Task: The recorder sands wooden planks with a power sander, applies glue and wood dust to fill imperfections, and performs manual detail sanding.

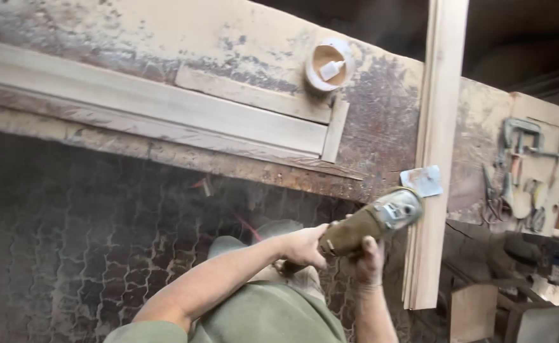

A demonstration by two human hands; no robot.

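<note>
Both hands are wrapped around a dusty olive-grey handheld angle grinder (pixel 368 222): the left hand (pixel 303 246) clenches the rear of its body, the right hand (pixel 370 262) grips from beneath, nearer the head. The tool's long axis runs up and to the right, away from the person, its head and square sanding pad (pixel 422 180) touching the edge of a long pale wooden plank (pixel 437 127) that lies across the worn, stained workbench (pixel 381 108). The right hand is the nearer to the plank, which runs crosswise to the grinder.

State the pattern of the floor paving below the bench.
Dark interlocking zigzag-edged pavers, dusty grey; the head view shows it.
</note>
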